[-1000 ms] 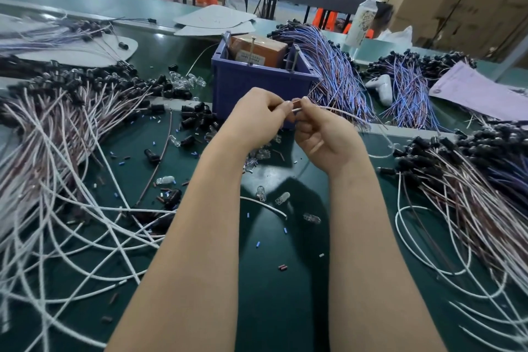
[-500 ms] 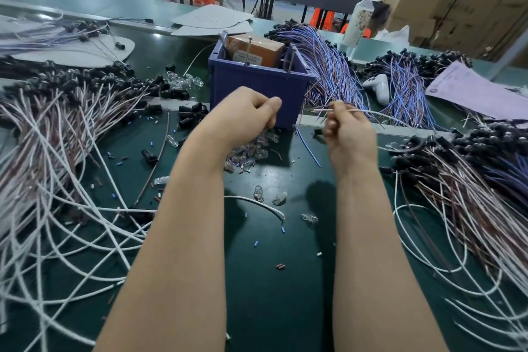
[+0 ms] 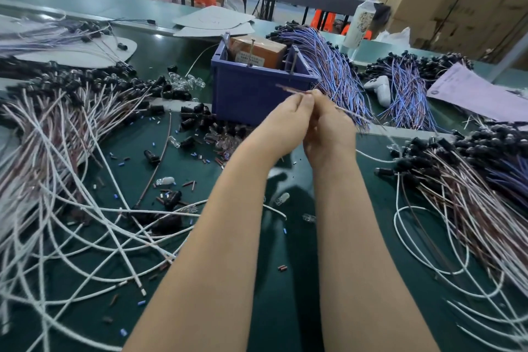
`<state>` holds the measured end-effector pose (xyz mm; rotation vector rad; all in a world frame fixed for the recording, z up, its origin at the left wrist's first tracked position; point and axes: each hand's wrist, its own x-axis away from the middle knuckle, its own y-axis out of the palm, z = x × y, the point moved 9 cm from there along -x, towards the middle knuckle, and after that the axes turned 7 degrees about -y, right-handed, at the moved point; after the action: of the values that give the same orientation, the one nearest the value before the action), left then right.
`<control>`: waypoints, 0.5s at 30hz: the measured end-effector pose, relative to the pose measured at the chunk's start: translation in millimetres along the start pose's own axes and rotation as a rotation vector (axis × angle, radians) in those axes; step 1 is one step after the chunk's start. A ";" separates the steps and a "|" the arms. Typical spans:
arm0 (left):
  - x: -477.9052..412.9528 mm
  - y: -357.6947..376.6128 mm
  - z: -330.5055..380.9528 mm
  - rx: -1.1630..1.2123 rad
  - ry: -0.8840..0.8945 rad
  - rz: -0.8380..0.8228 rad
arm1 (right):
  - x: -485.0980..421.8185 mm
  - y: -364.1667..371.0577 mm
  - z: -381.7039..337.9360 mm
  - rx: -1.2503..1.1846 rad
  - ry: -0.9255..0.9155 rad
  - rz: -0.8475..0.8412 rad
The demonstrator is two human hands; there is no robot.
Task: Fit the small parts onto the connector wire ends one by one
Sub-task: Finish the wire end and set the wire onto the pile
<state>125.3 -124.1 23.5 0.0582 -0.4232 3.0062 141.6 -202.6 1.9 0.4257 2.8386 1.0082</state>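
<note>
Blurred wire [image 3: 291, 89] in pinch of left hand [image 3: 283, 126] and right hand [image 3: 331, 131]

Bin [image 3: 248, 94]: solid blue-violet. Box [image 3: 257, 51] inside it: orange-brown w/ pale printed label. Mat [image 3: 274, 308] under bin: dark green, speckled w/ tiny blue & red-brown bits [image 3: 282, 267]. L of bin: white wires [image 3: 120, 248], pink-brown/white wires [image 3: 94, 111], black connectors [image 3: 194, 117], clear small parts [image 3: 185, 83]. R of bin: blue & purple wire bundle [image 3: 334, 74], then a white plastic piece [image 3: 381, 90]. Far R: pale lilac paper [image 3: 480, 97]. Behind-R: white bottle [image 3: 358, 23], mottled label. Thin wire [image 3: 288, 89] in front of bin: reddish-brown.
</note>
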 end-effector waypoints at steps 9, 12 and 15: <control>-5.8 -54.3 -26.3 0.391 -0.008 0.463 | 24.1 28.2 19.4 0.659 0.209 -0.397; -4.4 -88.7 -29.5 0.366 -0.002 0.574 | 47.8 53.8 -9.5 1.060 0.077 -0.736; -2.5 -103.0 -16.2 0.180 0.071 0.566 | 59.5 73.6 -52.9 0.932 -0.116 -0.743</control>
<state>138.7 -21.3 35.9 -0.1851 -0.1793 3.5811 91.7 -162.4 89.4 -0.4906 2.7668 -0.4620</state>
